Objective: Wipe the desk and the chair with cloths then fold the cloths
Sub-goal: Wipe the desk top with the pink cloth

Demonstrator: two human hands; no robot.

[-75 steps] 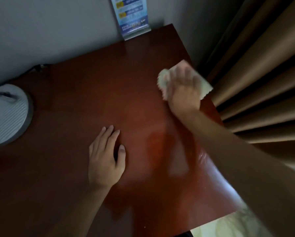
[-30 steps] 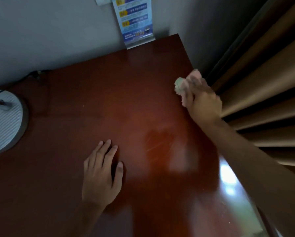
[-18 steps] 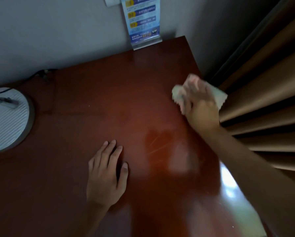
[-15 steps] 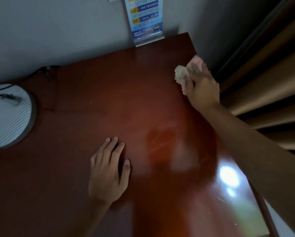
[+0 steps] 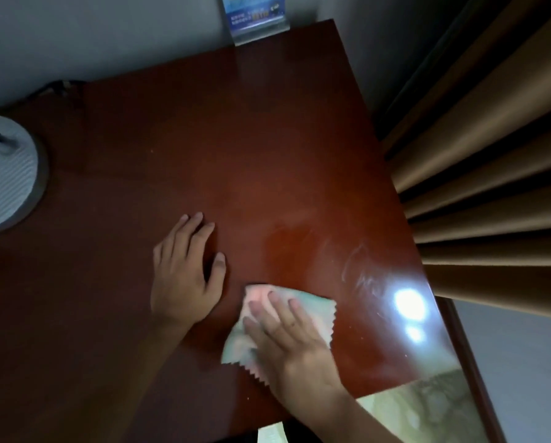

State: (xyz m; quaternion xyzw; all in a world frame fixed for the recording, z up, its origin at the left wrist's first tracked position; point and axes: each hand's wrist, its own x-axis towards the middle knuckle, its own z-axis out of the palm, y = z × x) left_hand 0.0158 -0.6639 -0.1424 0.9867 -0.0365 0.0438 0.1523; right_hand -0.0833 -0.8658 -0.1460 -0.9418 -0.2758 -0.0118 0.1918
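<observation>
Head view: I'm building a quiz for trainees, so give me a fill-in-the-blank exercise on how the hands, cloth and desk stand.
1. The right hand presses the ____ flat on the desk.
2. The left hand rests flat on the ____, holding nothing.
3. The curtain hangs along the desk's ____ side.
4. The cloth lies near the desk's ____ edge.

Missing words: cloth; desk; right; near

The desk (image 5: pixel 236 161) was a glossy reddish-brown top, with faint smears and a bright glare spot near its right edge. The cloth (image 5: pixel 315 310) was pale, pink at one end and greenish at the other, with zigzag-cut edges. It lay flat on the desk near the front edge, partly covered.
</observation>
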